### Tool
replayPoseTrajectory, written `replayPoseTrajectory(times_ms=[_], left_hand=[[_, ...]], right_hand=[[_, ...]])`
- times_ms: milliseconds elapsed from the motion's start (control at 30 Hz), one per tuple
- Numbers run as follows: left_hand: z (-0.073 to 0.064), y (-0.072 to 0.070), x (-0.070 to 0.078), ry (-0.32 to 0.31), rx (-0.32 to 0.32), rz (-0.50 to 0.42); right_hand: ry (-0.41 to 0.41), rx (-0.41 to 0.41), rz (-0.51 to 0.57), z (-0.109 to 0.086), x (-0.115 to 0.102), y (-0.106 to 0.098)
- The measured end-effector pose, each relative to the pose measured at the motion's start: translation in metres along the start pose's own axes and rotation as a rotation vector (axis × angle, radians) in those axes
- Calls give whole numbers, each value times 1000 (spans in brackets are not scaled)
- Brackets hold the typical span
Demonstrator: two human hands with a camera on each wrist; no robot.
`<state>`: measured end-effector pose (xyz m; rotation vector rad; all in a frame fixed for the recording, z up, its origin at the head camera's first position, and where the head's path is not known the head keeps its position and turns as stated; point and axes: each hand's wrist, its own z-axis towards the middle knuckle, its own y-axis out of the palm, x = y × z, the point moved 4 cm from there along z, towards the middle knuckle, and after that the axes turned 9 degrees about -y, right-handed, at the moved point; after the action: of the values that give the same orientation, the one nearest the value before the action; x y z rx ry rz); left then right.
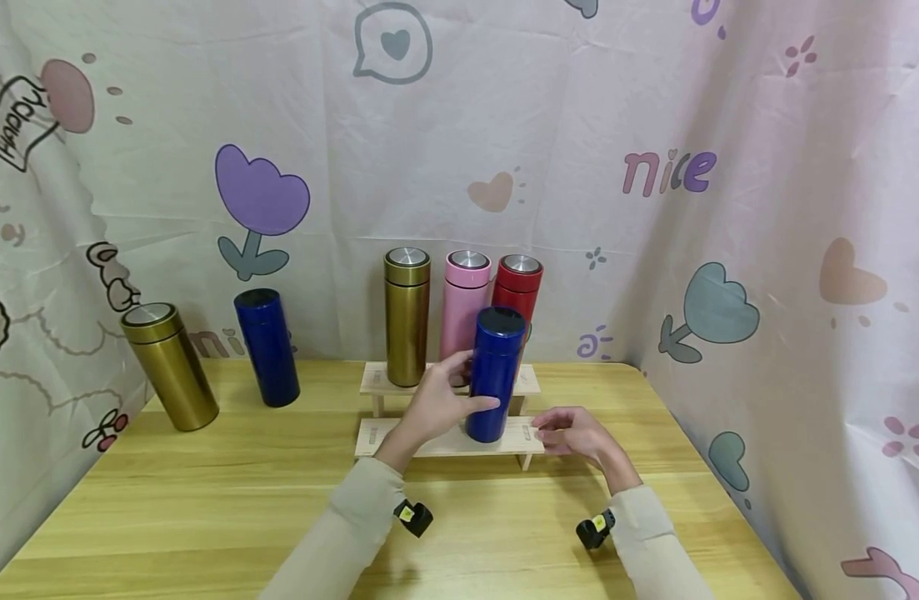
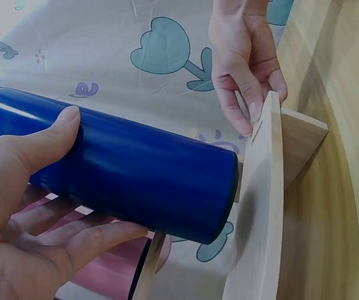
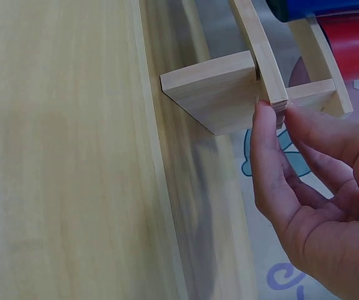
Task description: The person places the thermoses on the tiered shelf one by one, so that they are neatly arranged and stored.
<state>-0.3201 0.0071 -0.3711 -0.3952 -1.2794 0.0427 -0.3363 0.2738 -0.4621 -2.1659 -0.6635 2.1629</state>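
Observation:
My left hand (image 1: 438, 402) holds a dark blue thermos (image 1: 496, 375) round its side, thumb in front and fingers behind. The thermos is upright over the front step of a small two-step wooden rack (image 1: 450, 442); in the left wrist view its base is close to the board, and whether they touch I cannot tell. At the rack's right end, my right hand (image 1: 571, 433) pinches the edge of the front board between thumb and fingers, plain in the right wrist view. On the back step stand a gold thermos (image 1: 407, 321), a pink thermos (image 1: 465, 304) and a partly hidden red thermos (image 1: 521, 279).
Left of the rack, a second blue thermos (image 1: 267, 348) and another gold thermos (image 1: 171, 367) stand on the wooden table (image 1: 227, 500). A patterned cloth (image 1: 339, 167) hangs behind the table and along its sides. Each wrist wears a small black camera.

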Motion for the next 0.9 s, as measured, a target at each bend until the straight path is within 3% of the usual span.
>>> replayPoseTrajectory(times_ms=[500, 900], left_hand=[[4, 22, 3, -54, -14, 38], [5, 28, -4, -102, -6, 48]], right_hand=[[-6, 0, -7, -2, -2, 0], [0, -2, -25, -2, -2, 1]])
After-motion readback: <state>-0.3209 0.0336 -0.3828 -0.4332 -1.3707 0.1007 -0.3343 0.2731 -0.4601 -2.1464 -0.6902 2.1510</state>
